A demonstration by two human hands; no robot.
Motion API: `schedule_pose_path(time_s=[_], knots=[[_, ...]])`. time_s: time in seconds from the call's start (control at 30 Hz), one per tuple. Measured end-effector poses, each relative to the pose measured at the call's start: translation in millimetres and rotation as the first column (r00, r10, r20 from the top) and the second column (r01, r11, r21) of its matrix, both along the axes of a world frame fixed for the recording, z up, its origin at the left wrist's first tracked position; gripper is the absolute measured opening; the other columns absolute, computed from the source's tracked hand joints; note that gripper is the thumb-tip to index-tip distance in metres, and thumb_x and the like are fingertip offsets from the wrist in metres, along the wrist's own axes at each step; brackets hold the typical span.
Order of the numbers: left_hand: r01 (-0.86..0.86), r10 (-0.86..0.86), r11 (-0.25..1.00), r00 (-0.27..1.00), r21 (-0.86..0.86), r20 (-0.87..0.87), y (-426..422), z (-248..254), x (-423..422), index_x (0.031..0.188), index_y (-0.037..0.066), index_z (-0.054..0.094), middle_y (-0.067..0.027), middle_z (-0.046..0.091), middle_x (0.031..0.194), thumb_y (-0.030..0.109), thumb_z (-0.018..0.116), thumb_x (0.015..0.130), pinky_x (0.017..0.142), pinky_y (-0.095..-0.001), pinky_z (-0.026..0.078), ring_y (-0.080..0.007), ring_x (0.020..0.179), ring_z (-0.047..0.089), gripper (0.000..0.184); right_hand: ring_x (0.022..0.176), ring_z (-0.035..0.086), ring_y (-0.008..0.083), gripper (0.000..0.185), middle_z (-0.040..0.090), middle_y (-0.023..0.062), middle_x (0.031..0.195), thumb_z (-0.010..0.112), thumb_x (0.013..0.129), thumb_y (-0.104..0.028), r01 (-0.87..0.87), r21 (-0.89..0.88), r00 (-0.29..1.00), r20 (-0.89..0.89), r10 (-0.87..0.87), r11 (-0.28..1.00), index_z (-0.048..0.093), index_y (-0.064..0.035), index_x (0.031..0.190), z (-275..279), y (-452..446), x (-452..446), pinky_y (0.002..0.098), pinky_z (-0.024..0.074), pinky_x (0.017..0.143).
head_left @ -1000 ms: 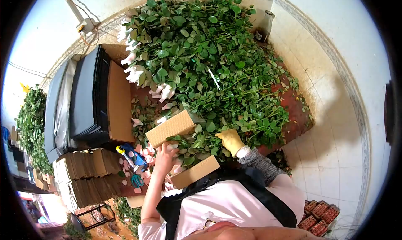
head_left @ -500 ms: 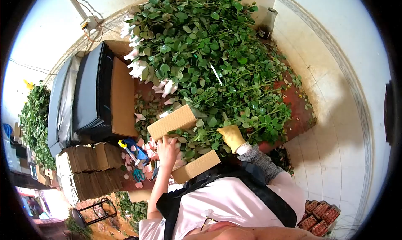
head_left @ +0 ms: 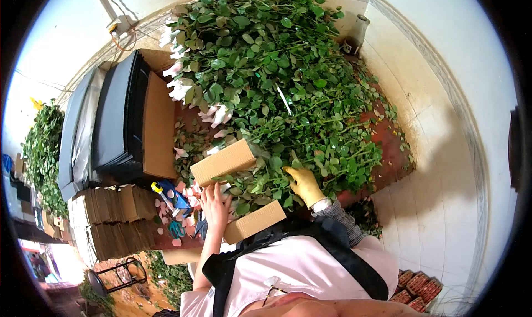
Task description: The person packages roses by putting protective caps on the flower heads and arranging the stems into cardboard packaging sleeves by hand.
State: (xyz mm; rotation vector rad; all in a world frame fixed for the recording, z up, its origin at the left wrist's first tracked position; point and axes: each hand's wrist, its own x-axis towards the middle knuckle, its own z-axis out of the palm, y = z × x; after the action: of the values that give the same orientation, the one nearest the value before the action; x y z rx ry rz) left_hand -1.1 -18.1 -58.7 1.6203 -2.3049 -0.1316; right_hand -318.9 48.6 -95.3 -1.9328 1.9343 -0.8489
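Observation:
Between two cardboard flaps, the upper one point(head_left: 223, 162) and the lower one point(head_left: 255, 223), lie leafy rose stems point(head_left: 257, 187). My bare left hand point(head_left: 216, 205) rests at the left, flower end of these stems, its fingers extended and slightly apart by the upper flap. On the right, my right hand point(head_left: 304, 187) wears a yellow glove. Its thumb and fingers are apart beside the stems, and nothing shows held in it. A large heap of leafy roses point(head_left: 271, 73) with pale wrapped heads lies beyond both hands.
Dark sheets point(head_left: 119, 117) and a brown board point(head_left: 159, 126) stand at the left above stacked cardboard point(head_left: 113, 220). Teal scissors point(head_left: 177, 229), a yellow-ended tool point(head_left: 165, 198) and pink petals lie left of my left hand. A glass vase point(head_left: 356, 34) stands at the back. A black stool point(head_left: 119, 276) is lower left.
The gloved right hand's fingers have spread a little from the stems. My left hand has shifted slightly at the flower end, its fingers now straighter. The view has shifted slightly.

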Motion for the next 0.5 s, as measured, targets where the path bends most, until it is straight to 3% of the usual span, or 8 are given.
schedule_pose_path(time_s=[0.07,0.1,0.17,0.23,0.33,0.37,0.43,0.5], knots=[[-0.014,0.014,1.000,1.000,-0.007,-0.001,0,-7,1,0.135,0.007,0.052,-0.0185,0.051,0.129,0.026,0.073,0.082,0.105,-0.0485,0.036,-0.0388,0.125,0.043,0.061,0.115,0.060,0.0314,0.052,0.062,0.0174,0.126,0.072,0.084,-0.013,-0.069,0.206,0.947,0.321,-0.001,0.976,0.057,-0.0105,0.134,10,-6,-12,0.0370,0.0469,0.101],[-0.020,0.020,1.000,1.000,-0.008,-0.001,0,-7,2,0.135,0.007,0.052,-0.0185,0.051,0.129,0.026,0.073,0.082,0.105,-0.0485,0.036,-0.0388,0.125,0.043,0.061,0.120,0.058,0.0249,0.049,0.060,0.0155,0.132,0.068,0.090,-0.017,-0.139,0.284,0.929,0.368,0.026,0.949,0.053,-0.0047,0.135,10,-13,-20,0.0323,0.0440,0.103],[0.061,-0.056,0.995,0.996,0.085,-0.068,-2,-5,4,0.136,0.007,0.050,-0.0213,0.048,0.131,0.020,0.071,0.083,0.104,-0.0499,0.035,-0.0408,0.119,0.047,0.058,0.121,0.057,0.0212,0.052,0.059,0.0128,0.134,0.065,0.094,-0.020,-0.329,0.411,0.867,0.488,0.100,0.850,0.048,-0.0049,0.140,32,-30,-45,0.0312,0.0440,0.102],[0.073,-0.062,0.991,0.993,0.109,-0.102,1,-3,7,0.135,0.007,0.051,-0.0229,0.045,0.135,0.016,0.071,0.083,0.103,-0.0501,0.037,-0.0427,0.119,0.047,0.057,0.121,0.058,0.0246,0.052,0.059,0.0116,0.135,0.064,0.094,-0.026,-0.324,0.576,0.904,0.424,0.065,0.751,0.048,-0.0127,0.141,81,-53,-58,0.0353,0.0469,0.101],[0.156,-0.132,0.980,0.974,0.123,-0.186,12,5,10,0.130,0.004,0.053,-0.0251,0.041,0.142,0.012,0.074,0.080,0.102,-0.0508,0.040,-0.0449,0.125,0.045,0.054,0.120,0.059,0.0269,0.050,0.059,0.0132,0.134,0.063,0.094,-0.025,-0.252,0.314,0.954,0.239,0.181,0.916,0.049,-0.0140,0.140,94,-109,-72,0.0374,0.0479,0.101],[0.175,-0.133,0.966,0.967,0.189,-0.216,9,-5,16,0.131,0.007,0.053,-0.0232,0.036,0.143,0.022,0.077,0.079,0.105,-0.0543,0.034,-0.0446,0.129,0.039,0.060,0.119,0.060,0.0276,0.049,0.059,0.0134,0.134,0.062,0.094,-0.025,-0.236,0.212,0.961,0.195,0.196,0.948,0.050,-0.0145,0.140,99,-133,-71,0.0380,0.0479,0.101],[0.191,-0.181,0.954,0.981,0.230,-0.064,6,12,14,0.130,0.008,0.053,-0.0220,0.037,0.143,0.027,0.081,0.075,0.106,-0.0545,0.034,-0.0440,0.130,0.038,0.065,0.119,0.060,0.0268,0.046,0.061,0.0125,0.132,0.059,0.096,-0.022,-0.253,0.084,0.945,0.233,0.228,0.964,0.050,-0.0120,0.140,120,-187,-65,0.0375,0.0474,0.102],[0.198,-0.179,0.945,0.979,0.262,-0.095,2,6,17,0.132,0.011,0.054,-0.0213,0.037,0.143,0.033,0.083,0.071,0.106,-0.0548,0.034,-0.0425,0.131,0.037,0.070,0.121,0.058,0.0267,0.043,0.061,0.0130,0.131,0.055,0.097,-0.019,-0.234,-0.144,0.921,0.283,0.267,0.961,0.050,-0.0081,0.139,159,-233,-52,0.0369,0.0462,0.103]])
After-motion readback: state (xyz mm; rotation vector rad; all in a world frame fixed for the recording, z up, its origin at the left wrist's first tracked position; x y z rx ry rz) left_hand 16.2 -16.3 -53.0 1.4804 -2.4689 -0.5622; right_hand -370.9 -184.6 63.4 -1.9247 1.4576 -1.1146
